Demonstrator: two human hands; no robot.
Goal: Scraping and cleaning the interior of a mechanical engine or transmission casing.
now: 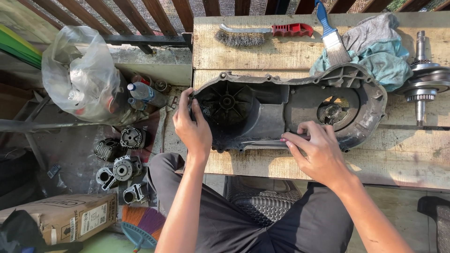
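greasy metal fills both grips: left hand (193,127) clamps the engine casing (286,110) rim at nine o'clock, right hand (317,149) pinches a thin blade (262,142) on its six o'clock edge. casing lies on the plank bench (262,54); the blade could slip and nick fingers.

Two bare forearms, no sleeves reaching down to the wrists, no watch, rings or gloves. Left hand (193,129) and right hand (318,150) uncovered, with short nails tinted pink on the right. Dark charcoal trousers (243,220) of smooth, slightly creased cloth covering both thighs.
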